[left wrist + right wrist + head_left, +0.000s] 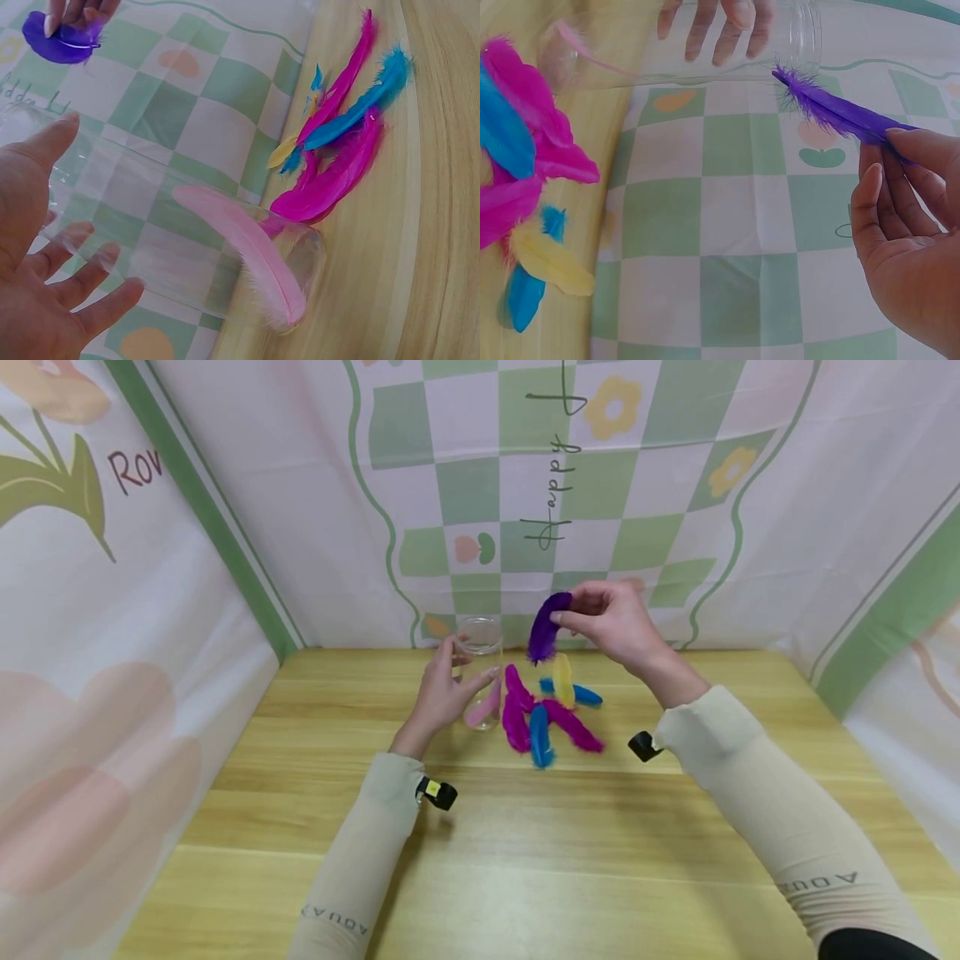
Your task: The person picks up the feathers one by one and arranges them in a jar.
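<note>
A checked cloth (465, 493) hangs behind a wooden table (525, 843); on the table, near the cloth, stands a clear jar (483, 647), upright, mouth up, with 1 pink feather (255, 244) slanting inside near its base; the left hand (441, 692) holds the jar from its left, thumb across the near side, fingers spread round the far side; the right hand (618, 622) pinches 1 purple feather (547, 628) by its upper end, between thumb and fingers.

The purple feather is in the air outside the jar, just to the right of its mouth and apart from it; its long axis runs steeply down from the grip, the loose, fluffy end lowest and leaning towards the jar; the right hand has the feather, while the left is nearer the jar.

Below the purple feather, on the table to the right of the jar, lie 3 magenta feathers (576, 727), 2 blue feathers (540, 737) and 1 smaller yellow feather (562, 681), several overlapping.
</note>
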### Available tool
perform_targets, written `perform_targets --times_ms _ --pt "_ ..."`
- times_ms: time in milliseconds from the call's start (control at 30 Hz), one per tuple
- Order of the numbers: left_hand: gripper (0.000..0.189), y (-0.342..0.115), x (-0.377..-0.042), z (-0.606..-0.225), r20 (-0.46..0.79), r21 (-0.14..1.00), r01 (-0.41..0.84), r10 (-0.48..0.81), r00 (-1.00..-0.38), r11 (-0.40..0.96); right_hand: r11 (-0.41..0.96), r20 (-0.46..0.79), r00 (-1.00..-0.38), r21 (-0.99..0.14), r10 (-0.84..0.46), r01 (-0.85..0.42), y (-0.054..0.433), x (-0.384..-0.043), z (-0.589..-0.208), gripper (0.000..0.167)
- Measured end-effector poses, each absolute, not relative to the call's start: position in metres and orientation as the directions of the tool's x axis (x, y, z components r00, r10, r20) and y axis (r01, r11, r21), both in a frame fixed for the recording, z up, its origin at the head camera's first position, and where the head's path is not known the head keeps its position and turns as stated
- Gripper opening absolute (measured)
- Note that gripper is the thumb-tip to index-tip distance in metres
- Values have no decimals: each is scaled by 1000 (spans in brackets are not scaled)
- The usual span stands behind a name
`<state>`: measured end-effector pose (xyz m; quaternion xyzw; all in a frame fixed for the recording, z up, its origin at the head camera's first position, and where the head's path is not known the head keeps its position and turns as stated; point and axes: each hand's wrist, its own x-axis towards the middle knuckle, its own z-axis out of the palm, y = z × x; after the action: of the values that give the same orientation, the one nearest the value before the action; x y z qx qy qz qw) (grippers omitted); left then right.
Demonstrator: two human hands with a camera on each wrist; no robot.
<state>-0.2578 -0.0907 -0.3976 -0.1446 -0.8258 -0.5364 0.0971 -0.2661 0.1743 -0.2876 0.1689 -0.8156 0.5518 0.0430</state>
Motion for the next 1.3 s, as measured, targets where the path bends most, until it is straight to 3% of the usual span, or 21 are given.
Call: perform_targets --times_ms 767,1300 --pt "79 -92 -256 -398 314 855 346 144 -938 387 340 251 -939 -884 -236 -321 166 -265 -281 22" --pt "63 -91 -259 -397 315 860 346 144 -938 375 361 269 -939 -871 -215 -332 161 -266 -276 24"
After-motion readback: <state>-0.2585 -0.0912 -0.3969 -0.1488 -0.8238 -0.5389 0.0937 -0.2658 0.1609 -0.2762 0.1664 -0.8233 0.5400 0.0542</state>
